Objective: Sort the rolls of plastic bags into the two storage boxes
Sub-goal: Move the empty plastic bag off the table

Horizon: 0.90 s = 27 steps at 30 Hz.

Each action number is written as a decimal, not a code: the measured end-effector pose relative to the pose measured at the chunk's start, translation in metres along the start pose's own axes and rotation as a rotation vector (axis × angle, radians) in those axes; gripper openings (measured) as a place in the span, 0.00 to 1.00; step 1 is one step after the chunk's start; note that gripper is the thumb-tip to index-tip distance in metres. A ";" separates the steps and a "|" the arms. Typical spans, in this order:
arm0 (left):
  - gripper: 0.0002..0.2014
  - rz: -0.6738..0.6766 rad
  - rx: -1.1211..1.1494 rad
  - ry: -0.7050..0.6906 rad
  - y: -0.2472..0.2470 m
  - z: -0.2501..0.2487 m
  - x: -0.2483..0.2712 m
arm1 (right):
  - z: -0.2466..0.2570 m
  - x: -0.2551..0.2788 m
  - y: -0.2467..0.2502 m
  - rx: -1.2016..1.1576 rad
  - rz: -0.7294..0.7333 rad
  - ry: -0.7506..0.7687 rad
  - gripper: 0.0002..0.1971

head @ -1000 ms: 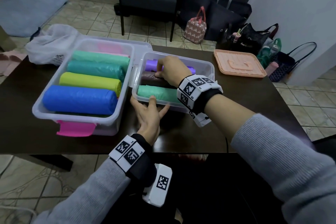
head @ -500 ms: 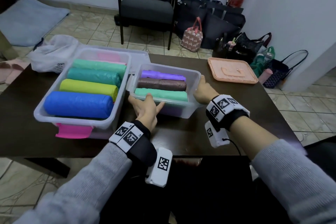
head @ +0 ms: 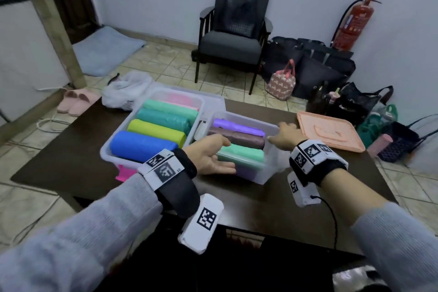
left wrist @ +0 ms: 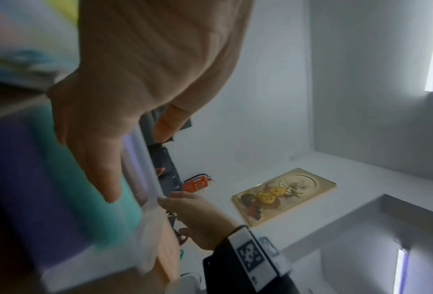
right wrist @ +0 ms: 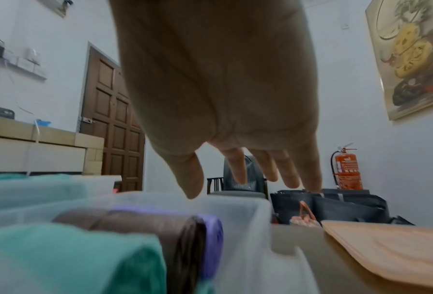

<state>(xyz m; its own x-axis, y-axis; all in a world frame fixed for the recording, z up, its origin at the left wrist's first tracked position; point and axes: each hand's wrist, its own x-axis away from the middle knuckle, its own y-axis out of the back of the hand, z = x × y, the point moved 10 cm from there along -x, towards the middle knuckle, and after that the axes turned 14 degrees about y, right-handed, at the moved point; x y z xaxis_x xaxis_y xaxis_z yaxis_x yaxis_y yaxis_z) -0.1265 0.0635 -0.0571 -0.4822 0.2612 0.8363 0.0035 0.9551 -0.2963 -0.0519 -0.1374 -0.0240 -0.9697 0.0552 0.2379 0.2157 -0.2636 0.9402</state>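
Two clear boxes sit side by side on the dark surface. The big box on the left holds a blue roll nearest the person, then a yellow roll, a teal roll and a mint roll behind it, all lying parallel. The small box just to its right holds a green roll at the near side, a brown roll in the middle and a purple roll at the far side. The left hand is at the small box's near left corner, palm turned inward, fingers straight and loosely spread, holding nothing; the left wrist view is blurred, so whether it touches the wall is hard to say. The right hand is at the box's right end with fingers extended and relaxed, holding nothing; in the right wrist view the fingers hang spread above the rim. A peach lid lies flat on the surface to the right of the small box, apart from it. A white bag rests at the far left edge behind the big box
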 end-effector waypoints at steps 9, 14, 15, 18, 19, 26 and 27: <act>0.08 -0.168 -0.333 -0.402 0.081 -0.166 0.075 | 0.132 -0.056 0.065 0.003 -0.044 0.438 0.18; 0.08 -0.344 -0.276 -0.396 0.176 -0.223 0.059 | 0.214 -0.088 0.073 -0.066 -0.004 0.672 0.12; 0.08 -0.354 -0.273 -0.370 0.191 -0.227 0.050 | 0.229 -0.095 0.072 -0.077 0.004 0.707 0.12; 0.06 -0.388 -0.277 -0.309 0.225 -0.236 0.022 | 0.270 -0.121 0.067 -0.060 0.052 0.784 0.13; 0.04 -0.402 -0.290 -0.290 0.232 -0.238 0.012 | 0.282 -0.130 0.064 -0.029 0.075 0.810 0.13; 0.05 -0.513 -0.378 -0.258 0.259 -0.256 -0.062 | 0.345 -0.207 0.033 0.134 0.168 0.860 0.21; 0.08 -0.517 -0.399 -0.248 0.260 -0.257 -0.073 | 0.352 -0.221 0.028 0.139 0.166 0.856 0.22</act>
<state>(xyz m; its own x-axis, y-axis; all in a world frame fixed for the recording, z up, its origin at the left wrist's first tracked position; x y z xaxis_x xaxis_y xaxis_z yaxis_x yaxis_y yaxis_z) 0.1348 0.3285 -0.0770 -0.6940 -0.2352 0.6804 0.0184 0.9390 0.3434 0.2090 0.1818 0.0352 -0.6654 -0.7285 0.1626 0.3194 -0.0810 0.9442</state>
